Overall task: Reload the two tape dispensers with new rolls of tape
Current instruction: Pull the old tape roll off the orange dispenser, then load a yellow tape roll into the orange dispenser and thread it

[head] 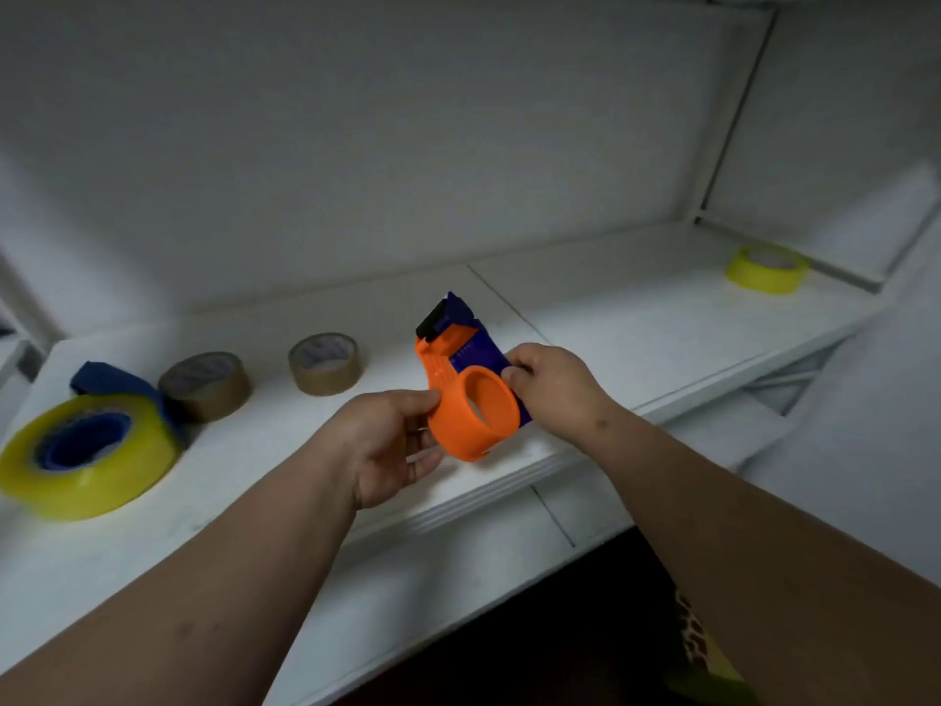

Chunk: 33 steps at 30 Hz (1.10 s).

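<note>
An orange and blue tape dispenser point(466, 394) is held above the white shelf point(636, 318), its orange hub ring bare of tape. My left hand point(392, 440) grips the orange ring from the left and below. My right hand point(547, 384) pinches the dispenser's blue side. At the left edge a second, blue dispenser point(109, 382) lies on the shelf with a large yellow tape roll point(81, 458) on its hub. Two brown tape rolls point(203, 384) point(326, 363) stand flat behind my hands. A small yellow roll point(766, 267) lies far right.
The shelf has a white back wall and a side wall at the right with a lower ledge point(855, 257). A second white board point(458, 568) runs below the shelf's front edge. A dark gap point(585, 644) opens underneath.
</note>
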Available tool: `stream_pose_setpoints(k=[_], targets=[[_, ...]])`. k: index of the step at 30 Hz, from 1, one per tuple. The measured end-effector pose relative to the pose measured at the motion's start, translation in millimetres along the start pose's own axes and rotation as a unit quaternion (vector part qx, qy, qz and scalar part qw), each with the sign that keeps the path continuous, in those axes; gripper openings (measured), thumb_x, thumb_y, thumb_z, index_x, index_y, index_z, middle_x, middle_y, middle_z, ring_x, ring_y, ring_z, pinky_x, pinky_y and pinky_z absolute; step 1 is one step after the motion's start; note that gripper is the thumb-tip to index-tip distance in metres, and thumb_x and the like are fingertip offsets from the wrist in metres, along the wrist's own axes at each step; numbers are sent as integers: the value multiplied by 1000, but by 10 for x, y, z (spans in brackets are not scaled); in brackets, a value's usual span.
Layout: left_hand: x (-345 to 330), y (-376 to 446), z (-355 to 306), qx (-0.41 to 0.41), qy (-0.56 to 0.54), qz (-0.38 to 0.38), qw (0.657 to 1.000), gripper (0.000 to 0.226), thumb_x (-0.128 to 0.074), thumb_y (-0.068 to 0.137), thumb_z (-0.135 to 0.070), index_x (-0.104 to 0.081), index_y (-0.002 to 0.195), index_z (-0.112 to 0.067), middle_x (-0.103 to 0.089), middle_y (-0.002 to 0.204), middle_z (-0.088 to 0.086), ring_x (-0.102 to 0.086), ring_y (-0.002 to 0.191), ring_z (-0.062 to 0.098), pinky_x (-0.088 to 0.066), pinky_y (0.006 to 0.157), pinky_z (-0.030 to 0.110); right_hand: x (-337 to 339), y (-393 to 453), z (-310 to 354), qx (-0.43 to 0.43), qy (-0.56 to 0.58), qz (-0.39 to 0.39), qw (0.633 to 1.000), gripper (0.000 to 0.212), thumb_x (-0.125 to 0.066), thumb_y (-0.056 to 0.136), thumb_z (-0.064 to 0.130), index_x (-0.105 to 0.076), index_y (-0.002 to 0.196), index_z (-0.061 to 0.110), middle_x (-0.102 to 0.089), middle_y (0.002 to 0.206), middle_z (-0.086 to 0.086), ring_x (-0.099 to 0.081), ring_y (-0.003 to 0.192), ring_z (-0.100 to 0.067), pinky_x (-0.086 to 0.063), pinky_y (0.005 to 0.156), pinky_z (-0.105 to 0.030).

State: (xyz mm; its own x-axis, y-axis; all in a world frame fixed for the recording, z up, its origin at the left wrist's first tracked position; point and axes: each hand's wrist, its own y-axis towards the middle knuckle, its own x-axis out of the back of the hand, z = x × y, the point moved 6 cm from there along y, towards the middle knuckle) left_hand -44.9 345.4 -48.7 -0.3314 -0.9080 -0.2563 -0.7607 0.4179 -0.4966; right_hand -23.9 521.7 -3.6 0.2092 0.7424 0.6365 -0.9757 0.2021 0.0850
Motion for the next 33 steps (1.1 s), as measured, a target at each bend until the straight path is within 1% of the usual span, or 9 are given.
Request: stream_pose_setpoints(k=[6,10,13,15,18,21,24,30,33], targets=[[-997,180,234,41,12,44,998,9,-55,94,-16,-63,92,-14,-65,87,5,-59,75,17,-48,64,30,751,-247,-731,-35,8,-30,999,21,-45,95,17,-63,105,14,-67,94,-5,-63,83,-18,-51,68,-27],[-1774,361,383,51,18,68,996,8,-54,94,-12,-61,89,-14,-67,86,5,-60,76,17,-47,63,32,1366,-378,-1307,-64,-21,-28,997,24,-46,95,21,-62,111,14,-66,100,-5,-60,87,-17,-47,66,-24],[-2286,487,443,45,12,61,997,9,-55,93,-10,-59,87,-15,-66,88,5,-60,79,18,-46,60,32,1812,-459,-1700,-82,-34,-33,996,27,-46,95,25,-62,112,12,-66,105,-9,-61,95,-23,-51,82,-37],[-2527,586,468,41,-7,39,998,9,-55,93,-9,-58,88,-15,-66,93,6,-60,83,19,-46,61,33,2061,-470,-1925,-88,-42,-41,994,25,-46,95,26,-63,108,11,-66,106,-9,-61,97,-23,-50,87,-38],[-2810,757,466,43,-33,6,999,7,-55,94,-9,-59,98,-13,-66,103,10,-60,87,21,-45,63,34,2342,-431,-2205,-93,-48,-53,993,22,-50,94,26,-64,103,11,-67,102,-9,-62,95,-24,-49,84,-36],[-3056,977,386,31,-36,-24,999,26,-56,94,-8,-57,119,-9,-65,112,13,-61,88,23,-44,62,33,2518,-331,-2446,-99,-39,-47,993,19,-52,93,24,-65,100,12,-66,97,-6,-61,90,-21,-49,80,-33],[-3310,1271,288,17,-37,-37,999,31,-58,92,-6,-56,123,-8,-67,109,12,-62,85,22,-44,62,31,2703,-169,-2643,-101,-52,-48,992,17,-53,91,19,-66,97,11,-63,88,-2,-59,85,-18,-48,75,-30],[-3817,1914,83,20,-42,-17,999,36,-59,92,-8,-54,128,-8,-65,118,13,-61,85,21,-42,60,30,3192,210,-2913,-128,-141,-39,981,25,-50,92,17,-66,107,5,-67,113,-10,-60,106,-24,-46,92,-34],[-3992,2148,-11,20,-45,-19,999,33,-60,92,-8,-55,125,-8,-67,113,13,-62,84,21,-43,60,30,3463,389,-3044,-146,-157,-52,975,27,-49,92,18,-64,110,5,-66,117,-10,-58,110,-24,-44,95,-33]])
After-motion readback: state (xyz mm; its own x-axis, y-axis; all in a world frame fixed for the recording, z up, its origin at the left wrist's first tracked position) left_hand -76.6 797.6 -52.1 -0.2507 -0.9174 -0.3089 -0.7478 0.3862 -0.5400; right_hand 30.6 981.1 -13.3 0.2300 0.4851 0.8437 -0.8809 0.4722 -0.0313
